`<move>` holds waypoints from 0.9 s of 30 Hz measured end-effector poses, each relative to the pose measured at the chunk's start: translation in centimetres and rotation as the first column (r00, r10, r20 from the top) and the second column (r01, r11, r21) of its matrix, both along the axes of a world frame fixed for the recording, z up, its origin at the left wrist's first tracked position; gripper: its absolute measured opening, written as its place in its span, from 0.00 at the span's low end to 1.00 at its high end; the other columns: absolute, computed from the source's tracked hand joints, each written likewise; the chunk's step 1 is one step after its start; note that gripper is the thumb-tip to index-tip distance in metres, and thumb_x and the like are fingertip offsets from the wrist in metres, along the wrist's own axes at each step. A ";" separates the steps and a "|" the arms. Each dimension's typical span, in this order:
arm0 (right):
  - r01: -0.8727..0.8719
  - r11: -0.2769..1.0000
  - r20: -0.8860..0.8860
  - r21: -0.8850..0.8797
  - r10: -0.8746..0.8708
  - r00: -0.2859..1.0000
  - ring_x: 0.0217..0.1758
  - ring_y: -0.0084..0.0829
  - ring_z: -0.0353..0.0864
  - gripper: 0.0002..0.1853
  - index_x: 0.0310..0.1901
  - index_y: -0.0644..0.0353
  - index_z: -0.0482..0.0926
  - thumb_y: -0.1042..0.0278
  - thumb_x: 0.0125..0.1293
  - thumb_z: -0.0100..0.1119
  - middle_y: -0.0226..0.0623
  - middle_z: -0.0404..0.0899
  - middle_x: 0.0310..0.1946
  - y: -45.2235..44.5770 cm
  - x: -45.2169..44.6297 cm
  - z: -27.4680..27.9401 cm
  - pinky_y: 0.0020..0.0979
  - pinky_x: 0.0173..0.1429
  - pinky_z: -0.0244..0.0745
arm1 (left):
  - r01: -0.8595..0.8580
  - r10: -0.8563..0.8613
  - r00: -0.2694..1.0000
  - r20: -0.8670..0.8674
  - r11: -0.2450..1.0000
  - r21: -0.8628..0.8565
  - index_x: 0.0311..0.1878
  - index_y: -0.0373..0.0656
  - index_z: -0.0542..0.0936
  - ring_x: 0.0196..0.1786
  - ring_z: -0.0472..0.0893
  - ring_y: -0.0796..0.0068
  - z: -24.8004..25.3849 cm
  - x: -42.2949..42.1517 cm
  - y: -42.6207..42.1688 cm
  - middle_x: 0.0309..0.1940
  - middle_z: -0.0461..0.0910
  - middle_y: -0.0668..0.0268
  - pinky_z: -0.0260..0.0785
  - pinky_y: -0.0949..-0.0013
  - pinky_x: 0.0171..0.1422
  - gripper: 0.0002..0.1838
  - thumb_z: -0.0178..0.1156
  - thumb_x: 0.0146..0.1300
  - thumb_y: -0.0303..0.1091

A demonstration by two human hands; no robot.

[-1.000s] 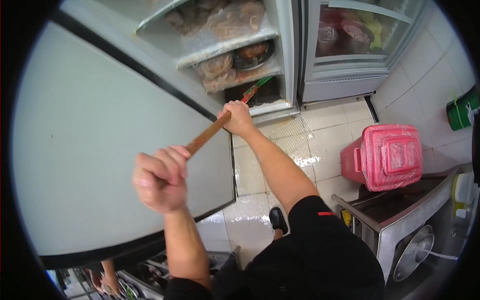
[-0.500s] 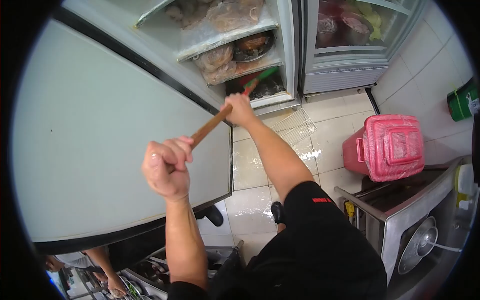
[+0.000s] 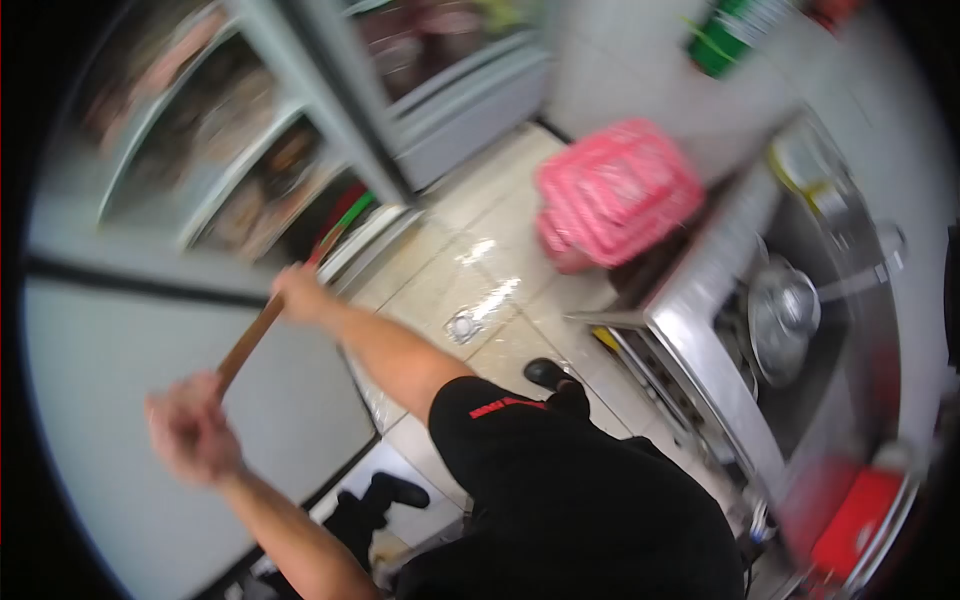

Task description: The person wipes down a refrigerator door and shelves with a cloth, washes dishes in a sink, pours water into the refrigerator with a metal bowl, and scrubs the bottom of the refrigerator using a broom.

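My left hand [image 3: 195,430], blurred, is closed around the upper end of a long wooden handle [image 3: 250,345]. Farther down the same handle, my right hand [image 3: 303,294] grips it near the tool's red and green head [image 3: 354,212]. That head is in the bottom of an open upright fridge [image 3: 395,225], just inside its lower sill. It is too blurred to tell what kind of tool it is. Bagged food [image 3: 240,222] and a dark bowl [image 3: 290,160] of brownish food sit on the shelf above.
A closed glass-door fridge [image 3: 470,105] adjoins the open one. On the wet tiled floor [image 3: 500,265] are a drain [image 3: 463,326] and a red lidded bin [image 3: 620,190]. A steel sink [image 3: 690,330] holding a metal lid [image 3: 785,320] stands at right. Another person's black shoe [image 3: 400,490] shows below.
The view has swung right, so the fridge and hands appear farther left and more of the sink shows. Both hands still grip the handle, its head still inside the fridge bottom.
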State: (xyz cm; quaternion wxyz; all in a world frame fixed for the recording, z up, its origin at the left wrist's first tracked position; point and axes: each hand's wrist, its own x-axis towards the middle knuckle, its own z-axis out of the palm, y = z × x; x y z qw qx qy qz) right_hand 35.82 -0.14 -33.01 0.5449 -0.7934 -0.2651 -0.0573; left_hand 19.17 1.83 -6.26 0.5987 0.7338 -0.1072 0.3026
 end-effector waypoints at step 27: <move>0.923 -0.113 -0.500 -0.368 -0.813 -0.300 0.55 0.47 0.79 0.28 0.68 0.66 0.65 0.64 0.69 0.52 0.50 0.74 0.59 -104.7 -37.4 -11.3 0.43 0.59 0.76 | -0.742 0.735 0.670 -0.102 0.659 -0.128 0.28 0.44 0.67 0.19 0.65 0.76 1.1 -1.9 -11.9 0.16 0.63 0.69 0.65 0.69 0.25 0.19 0.54 0.72 0.44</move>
